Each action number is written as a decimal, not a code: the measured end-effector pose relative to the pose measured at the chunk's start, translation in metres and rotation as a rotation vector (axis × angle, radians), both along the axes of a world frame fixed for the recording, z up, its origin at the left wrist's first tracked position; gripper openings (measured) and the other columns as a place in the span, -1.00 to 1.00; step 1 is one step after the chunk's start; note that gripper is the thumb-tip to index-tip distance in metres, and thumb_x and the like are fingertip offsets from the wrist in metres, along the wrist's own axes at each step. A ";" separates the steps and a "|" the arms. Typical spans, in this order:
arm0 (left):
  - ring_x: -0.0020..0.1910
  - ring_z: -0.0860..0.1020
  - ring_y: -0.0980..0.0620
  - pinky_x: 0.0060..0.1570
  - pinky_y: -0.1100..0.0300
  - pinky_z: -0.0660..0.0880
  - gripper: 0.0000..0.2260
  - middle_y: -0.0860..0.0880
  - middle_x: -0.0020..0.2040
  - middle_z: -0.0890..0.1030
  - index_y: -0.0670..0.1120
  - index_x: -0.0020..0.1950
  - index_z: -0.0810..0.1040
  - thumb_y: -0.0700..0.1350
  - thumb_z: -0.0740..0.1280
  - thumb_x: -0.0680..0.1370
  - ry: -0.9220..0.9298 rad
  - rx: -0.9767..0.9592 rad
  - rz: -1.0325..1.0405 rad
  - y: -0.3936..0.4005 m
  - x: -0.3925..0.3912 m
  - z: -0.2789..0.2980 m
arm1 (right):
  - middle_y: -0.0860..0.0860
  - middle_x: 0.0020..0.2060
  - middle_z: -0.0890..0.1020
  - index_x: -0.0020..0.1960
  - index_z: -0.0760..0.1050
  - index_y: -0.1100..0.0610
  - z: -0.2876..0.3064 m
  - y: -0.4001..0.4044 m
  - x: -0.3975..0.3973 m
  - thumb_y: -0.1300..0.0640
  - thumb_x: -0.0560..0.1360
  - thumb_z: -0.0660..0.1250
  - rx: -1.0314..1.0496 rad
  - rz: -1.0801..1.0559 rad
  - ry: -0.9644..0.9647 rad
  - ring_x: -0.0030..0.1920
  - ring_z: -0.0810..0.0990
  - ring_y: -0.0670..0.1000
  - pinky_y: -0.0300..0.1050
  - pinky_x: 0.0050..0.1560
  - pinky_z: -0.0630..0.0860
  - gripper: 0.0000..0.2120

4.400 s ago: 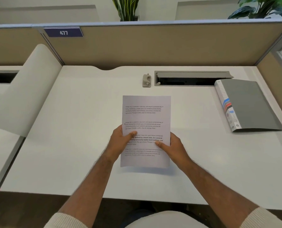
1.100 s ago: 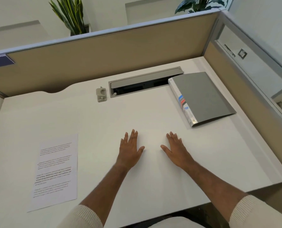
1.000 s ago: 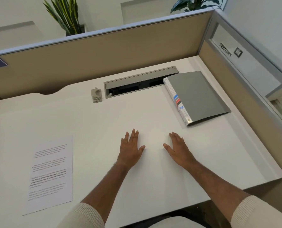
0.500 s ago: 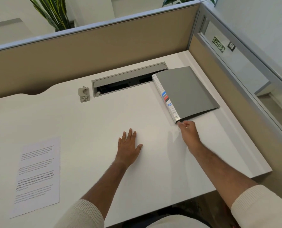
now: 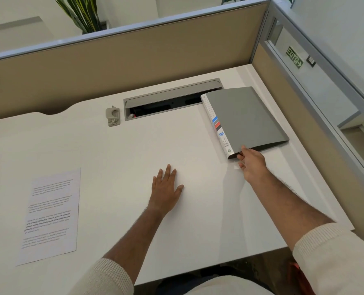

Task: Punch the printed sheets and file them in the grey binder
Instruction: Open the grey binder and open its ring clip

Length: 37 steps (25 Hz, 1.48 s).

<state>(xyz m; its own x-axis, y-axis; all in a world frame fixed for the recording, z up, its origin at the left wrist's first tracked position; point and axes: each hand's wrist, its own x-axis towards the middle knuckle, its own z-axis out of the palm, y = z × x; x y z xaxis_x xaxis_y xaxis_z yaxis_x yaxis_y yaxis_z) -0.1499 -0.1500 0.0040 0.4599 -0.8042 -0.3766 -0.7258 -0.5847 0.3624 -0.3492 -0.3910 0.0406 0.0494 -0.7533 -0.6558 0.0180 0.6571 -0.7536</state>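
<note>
Nearest, the sheets (image 5: 50, 216) lie flat at the worktop's (image 5: 117, 158) left front, well apart from both hands and not yet punched, as far as I can tell. Further in, the left hand (image 5: 166, 192) rests palm down with its grip open, holding nothing. Beyond it the right hand (image 5: 251, 162) pinches the binder's (image 5: 244, 118) near corner by the spine, thumb on the cover, fingers tucked under. Best, I'd judge, to drag it flat toward the bare middle, where there is ample open room. Its far corner overlaps the cable slot (image 5: 170, 99), so lift slightly there; the worktop's right edge runs close. A small punch (image 5: 112, 117) sits left of the slot.
</note>
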 end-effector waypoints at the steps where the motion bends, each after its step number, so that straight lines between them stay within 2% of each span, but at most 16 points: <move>1: 0.73 -0.15 -0.09 0.67 -0.05 -0.19 -0.38 0.04 0.75 -0.12 0.00 0.74 0.04 0.16 0.14 0.73 0.000 -0.002 0.005 0.001 0.000 0.001 | -0.04 -0.02 0.66 0.08 0.52 0.09 0.000 0.001 0.000 0.06 0.63 0.37 -0.015 0.013 0.008 -0.07 0.64 -0.10 -0.17 -0.14 0.48 -0.90; 6: 0.73 -0.13 -0.09 0.67 -0.05 -0.17 -0.38 0.04 0.75 -0.10 0.00 0.73 0.07 0.17 0.15 0.73 0.005 -0.019 0.036 0.006 0.000 0.003 | 0.01 -0.04 0.65 0.05 0.46 0.10 0.009 0.010 0.003 0.12 0.63 0.35 -0.185 0.097 0.092 -0.17 0.63 -0.10 -0.21 -0.21 0.46 -0.92; 9: 0.73 -0.12 -0.10 0.67 -0.05 -0.14 -0.37 0.04 0.75 -0.10 -0.01 0.73 0.08 0.18 0.16 0.73 0.012 -0.022 0.055 0.008 0.001 0.005 | 0.03 -0.04 0.65 0.14 0.44 0.13 0.018 0.023 0.003 0.17 0.64 0.33 -0.332 0.165 0.111 -0.17 0.62 -0.09 -0.33 -0.25 0.49 -0.89; 12: 0.73 -0.09 -0.11 0.67 -0.03 -0.10 -0.37 0.03 0.75 -0.07 -0.01 0.73 0.10 0.18 0.18 0.72 0.009 -0.027 0.071 0.012 0.003 0.004 | 0.01 -0.09 0.64 0.17 0.45 0.15 0.018 0.040 0.002 0.20 0.64 0.33 -0.437 0.232 0.113 -0.12 0.63 -0.07 -0.23 -0.05 0.56 -0.87; 15: 0.73 -0.06 -0.11 0.67 0.00 -0.08 -0.37 0.03 0.75 -0.04 -0.02 0.72 0.13 0.17 0.21 0.71 0.016 -0.048 0.106 0.015 0.006 0.004 | 0.01 -0.10 0.64 0.18 0.48 0.16 0.018 0.057 0.003 0.21 0.64 0.33 -0.500 0.305 0.116 -0.13 0.63 -0.10 -0.18 0.01 0.59 -0.86; 19: 0.73 -0.06 -0.08 0.66 0.02 -0.05 -0.39 0.08 0.75 -0.01 -0.01 0.72 0.15 0.15 0.22 0.72 0.071 -0.071 0.166 0.018 0.011 0.007 | -0.05 -0.14 0.66 0.17 0.51 0.12 0.022 0.081 0.006 0.17 0.63 0.35 -0.551 0.408 0.141 -0.17 0.63 -0.16 -0.29 -0.09 0.53 -0.87; 25: 0.73 0.00 -0.09 0.66 -0.02 0.00 -0.42 0.05 0.74 0.06 0.00 0.70 0.21 0.12 0.26 0.71 0.149 -0.140 0.255 0.028 0.020 0.012 | -0.10 -0.16 0.64 0.09 0.53 0.04 0.028 0.112 0.014 0.08 0.61 0.38 -0.670 0.603 0.258 -0.17 0.60 -0.15 -0.33 -0.16 0.48 -0.91; 27: 0.72 0.03 -0.09 0.67 -0.04 0.04 -0.43 0.04 0.73 0.11 -0.02 0.68 0.25 0.10 0.29 0.71 0.231 -0.194 0.334 0.030 0.021 0.018 | -0.11 -0.16 0.65 0.04 0.54 0.06 0.026 0.121 0.018 0.06 0.60 0.40 -0.738 0.675 0.296 -0.13 0.62 -0.13 -0.25 -0.14 0.51 -0.91; 30: 0.68 0.18 0.00 0.64 0.00 0.17 -0.47 0.05 0.69 0.26 0.01 0.63 0.34 0.09 0.35 0.68 0.455 -0.346 0.530 0.034 0.020 0.033 | -0.19 -0.25 0.61 -0.08 0.55 0.07 0.026 0.134 0.026 0.08 0.57 0.43 -0.898 0.787 0.326 -0.17 0.62 -0.17 -0.22 -0.13 0.51 -0.90; 33: 0.59 0.32 0.07 0.53 0.07 0.31 -0.53 0.11 0.59 0.38 0.10 0.58 0.38 0.12 0.35 0.68 0.648 -0.425 0.663 0.039 0.019 0.056 | -0.15 -0.27 0.60 -0.11 0.52 0.06 0.029 0.146 0.036 0.08 0.54 0.43 -1.034 0.899 0.331 -0.22 0.61 -0.08 -0.01 -0.11 0.56 -0.89; 35: 0.54 0.39 0.08 0.52 0.03 0.38 -0.53 0.14 0.55 0.41 0.11 0.57 0.38 0.14 0.33 0.68 0.754 -0.481 0.723 0.042 0.022 0.070 | -0.13 -0.26 0.58 -0.11 0.48 0.05 0.028 0.155 0.042 0.08 0.53 0.42 -1.084 0.959 0.346 -0.23 0.58 -0.05 0.08 -0.10 0.55 -0.87; 37: 0.49 0.46 0.03 0.48 -0.01 0.46 -0.53 0.09 0.55 0.44 0.05 0.58 0.37 0.12 0.32 0.69 0.849 -0.568 0.789 0.045 0.027 0.079 | -0.14 -0.27 0.54 -0.13 0.43 0.02 0.029 0.166 0.047 0.10 0.53 0.40 -1.103 1.002 0.336 -0.25 0.53 -0.06 0.09 -0.08 0.53 -0.85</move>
